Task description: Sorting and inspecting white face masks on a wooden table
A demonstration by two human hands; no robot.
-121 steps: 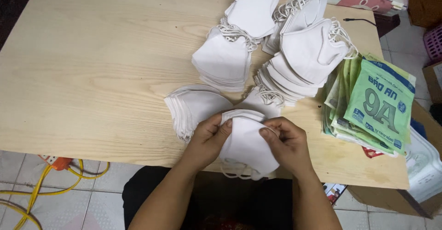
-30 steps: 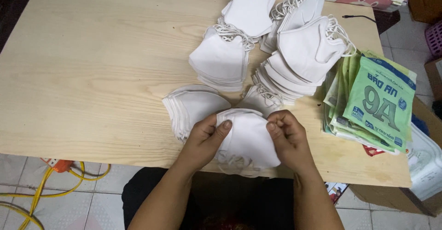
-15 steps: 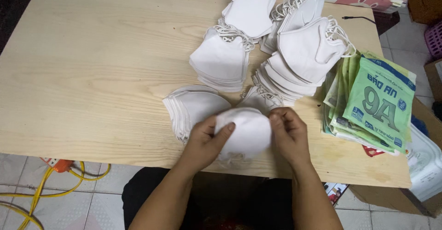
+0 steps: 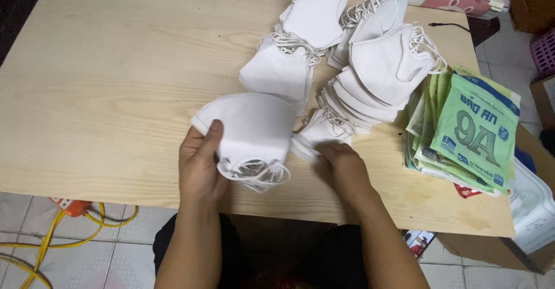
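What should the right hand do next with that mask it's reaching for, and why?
Probably pinch the loose white mask and lift it clear. The right hand rests on its edge by the fanned pile, while the left hand already holds a stack of masks.

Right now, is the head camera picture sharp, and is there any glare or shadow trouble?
Head view: even, soft light, no glare on the wooden table; faint shadows under the white face masks; the right hand looks slightly motion-blurred; the left hand is sharp.

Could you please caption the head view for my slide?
Left hand holds a stack of white fabric masks; right hand touches another.
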